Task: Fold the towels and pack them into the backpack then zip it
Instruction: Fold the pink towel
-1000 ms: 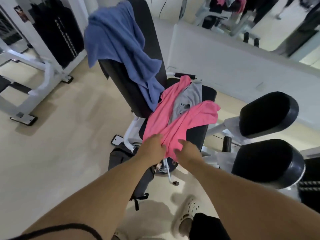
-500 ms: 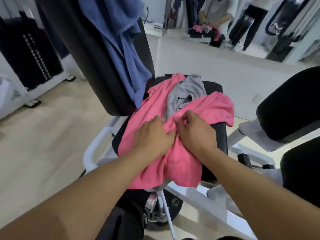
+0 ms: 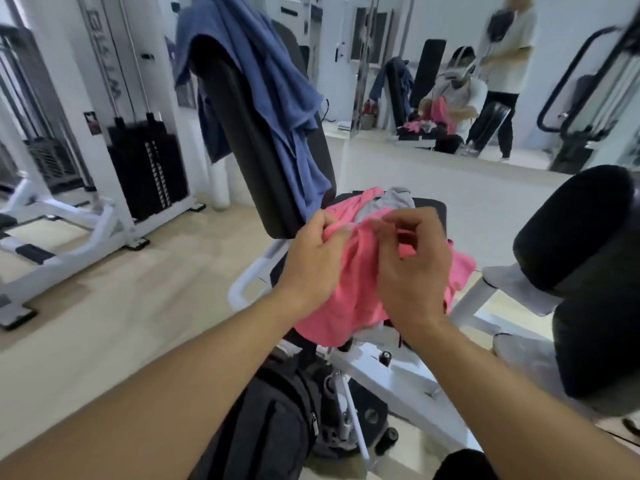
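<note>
Pink towel (image 3: pixel 349 289) bunched on the seat over a grey towel (image 3: pixel 391 202); black backpack (image 3: pixel 273 420) below.

Pink towel (image 3: pixel 349 292), grey towel (image 3: pixel 391 200), blue towel (image 3: pixel 277 98), black backpack (image 3: pixel 273 420).

Two bare forearms (image 3: pixel 207 368), no sleeves, curled fingers (image 3: pixel 398 223)

Black padded gym machine backrest (image 3: pixel 256 147), weight stack (image 3: pixel 149 168), wall mirror (image 3: pixel 485 74), pale floor (image 3: pixel 104 306)
</note>
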The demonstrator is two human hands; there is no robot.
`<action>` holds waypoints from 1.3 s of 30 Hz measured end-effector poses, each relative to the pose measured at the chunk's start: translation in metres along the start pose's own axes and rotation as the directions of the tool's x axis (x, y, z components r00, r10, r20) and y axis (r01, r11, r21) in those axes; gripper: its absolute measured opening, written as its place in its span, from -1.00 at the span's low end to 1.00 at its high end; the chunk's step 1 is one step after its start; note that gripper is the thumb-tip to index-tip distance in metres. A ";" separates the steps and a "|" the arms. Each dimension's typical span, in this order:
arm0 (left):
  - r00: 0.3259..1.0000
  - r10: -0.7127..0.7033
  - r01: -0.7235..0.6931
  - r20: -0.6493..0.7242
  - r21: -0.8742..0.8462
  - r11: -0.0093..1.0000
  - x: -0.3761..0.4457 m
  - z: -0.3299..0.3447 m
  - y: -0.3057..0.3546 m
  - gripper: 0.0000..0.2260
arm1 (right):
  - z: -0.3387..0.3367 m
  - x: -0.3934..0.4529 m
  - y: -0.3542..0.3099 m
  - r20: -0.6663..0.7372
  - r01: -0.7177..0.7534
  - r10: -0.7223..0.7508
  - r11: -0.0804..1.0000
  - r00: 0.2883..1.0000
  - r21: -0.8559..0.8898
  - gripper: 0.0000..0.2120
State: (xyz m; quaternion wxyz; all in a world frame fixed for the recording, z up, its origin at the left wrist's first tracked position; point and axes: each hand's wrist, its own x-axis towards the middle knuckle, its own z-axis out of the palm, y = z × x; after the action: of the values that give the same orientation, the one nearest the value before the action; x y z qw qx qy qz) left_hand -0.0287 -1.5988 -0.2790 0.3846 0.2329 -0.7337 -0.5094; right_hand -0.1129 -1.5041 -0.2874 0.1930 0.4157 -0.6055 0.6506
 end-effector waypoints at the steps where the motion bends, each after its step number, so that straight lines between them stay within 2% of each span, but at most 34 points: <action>1: 0.999 -0.045 0.044 -0.012 -0.076 0.996 -0.009 -0.011 0.009 -0.76 | -0.001 -0.004 -0.019 0.048 0.043 -0.045 0.998 0.998 0.046 -0.78; 3: 0.990 -0.131 0.114 -0.046 -0.263 0.958 -0.028 -0.034 0.023 -0.84 | -0.002 -0.014 -0.051 0.168 0.102 -0.126 0.984 0.978 0.147 -0.76; 5: 0.975 -0.206 0.160 -0.082 -0.384 0.910 -0.048 -0.061 0.030 -0.87 | -0.003 -0.027 -0.075 0.266 0.099 -0.163 0.966 0.950 0.239 -0.66; 7: 0.963 -0.252 0.198 -0.089 -0.395 0.897 -0.069 -0.089 0.025 -0.89 | -0.002 -0.043 -0.088 0.309 0.097 -0.181 0.959 0.934 0.267 -0.60; 9: 0.960 -0.276 0.237 -0.051 -0.377 0.895 -0.087 -0.113 0.017 -0.94 | 0.002 -0.065 -0.090 0.301 0.139 -0.196 0.970 0.933 0.200 -0.59; 10: 0.957 -0.287 0.256 -0.031 -0.370 0.893 -0.096 -0.122 0.013 -0.94 | 0.005 -0.077 -0.086 0.327 0.115 -0.158 0.982 0.932 0.149 -0.55; 11: 0.953 -0.302 0.275 -0.021 -0.361 0.891 -0.104 -0.129 0.008 -0.96 | 0.007 -0.090 -0.083 0.409 0.027 -0.071 0.993 0.910 0.112 -0.50; 12: 0.948 -0.317 0.293 -0.011 -0.349 0.890 -0.111 -0.135 0.004 -0.92 | 0.011 -0.103 -0.079 0.531 -0.114 0.058 0.991 0.846 0.072 -0.48; 13: 0.944 -0.330 0.311 0.003 -0.336 0.889 -0.117 -0.140 0.000 -0.87 | 0.015 -0.116 -0.074 0.657 -0.241 0.171 0.970 0.734 0.017 -0.54; 14: 0.940 -0.342 0.329 0.020 -0.327 0.886 -0.122 -0.143 -0.003 -0.85 | 0.019 -0.130 -0.069 0.753 -0.316 0.235 0.948 0.615 -0.038 -0.69; 15: 0.932 -0.361 0.353 0.032 -0.310 0.883 -0.126 -0.146 -0.006 -0.84 | 0.023 -0.141 -0.066 0.804 -0.355 0.256 0.933 0.537 -0.061 -0.85; 16: 0.923 -0.384 0.375 0.027 -0.289 0.881 -0.127 -0.149 -0.012 -0.85 | 0.028 -0.151 -0.061 0.824 -0.377 0.259 0.924 0.505 -0.059 -0.82; 18: 0.895 -0.439 0.410 -0.081 -0.242 0.880 -0.125 -0.160 -0.030 -0.92 | 0.038 -0.158 -0.060 0.821 -0.471 0.305 0.881 0.483 -0.050 -0.64; 21: 0.842 -0.433 0.426 -0.322 -0.096 0.900 -0.123 -0.176 -0.068 -0.78 | 0.054 -0.156 -0.056 0.818 -0.524 0.347 0.849 0.459 -0.066 -0.82; 23: 0.859 -0.356 0.389 -0.367 0.016 0.921 -0.125 -0.176 -0.086 -0.74 | 0.065 -0.156 -0.045 0.819 -0.462 0.336 0.881 0.465 -0.099 -0.85; 25: 0.910 -0.305 0.324 -0.281 0.022 0.946 -0.126 -0.172 -0.100 -0.86 | 0.075 -0.155 -0.037 0.803 -0.415 0.327 0.903 0.497 -0.111 -0.84; 26: 0.934 -0.310 0.311 -0.179 -0.021 0.950 -0.128 -0.168 -0.105 -0.95 | 0.080 -0.155 -0.033 0.797 -0.425 0.325 0.900 0.509 -0.095 -0.83; 28: 0.951 -0.308 0.309 0.030 -0.091 0.947 -0.134 -0.160 -0.117 -0.83 | 0.088 -0.154 -0.026 0.794 -0.463 0.333 0.883 0.508 -0.075 -0.86; 30: 0.951 -0.279 0.291 0.133 -0.076 0.954 -0.139 -0.152 -0.134 -0.68 | 0.095 -0.153 -0.019 0.804 -0.474 0.342 0.876 0.487 -0.086 -0.91; 32: 0.943 -0.293 0.304 0.156 -0.052 0.951 -0.142 -0.148 -0.145 -0.58 | 0.101 -0.151 -0.009 0.803 -0.462 0.353 0.880 0.480 -0.111 -0.89; 34: 0.929 -0.323 0.327 0.180 0.005 0.945 -0.138 -0.148 -0.152 -0.57 | 0.107 -0.149 0.001 0.798 -0.421 0.356 0.896 0.486 -0.144 -0.86; 37: 0.914 -0.352 0.336 0.202 0.112 0.935 -0.130 -0.153 -0.163 -0.74 | 0.113 -0.151 0.016 0.821 -0.343 0.344 0.919 0.456 -0.195 -0.84; 39: 0.936 -0.327 0.292 0.130 0.234 0.927 -0.126 -0.158 -0.168 -0.87 | 0.118 -0.153 0.022 0.853 -0.281 0.322 0.935 0.412 -0.217 -0.83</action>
State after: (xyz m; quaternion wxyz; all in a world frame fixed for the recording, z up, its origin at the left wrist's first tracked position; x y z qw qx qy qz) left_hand 0.1646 -1.6595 -0.4469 0.2096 0.3421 -0.7669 -0.5009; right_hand -0.0047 -1.5817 -0.4296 -0.2565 0.5695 -0.6949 0.3563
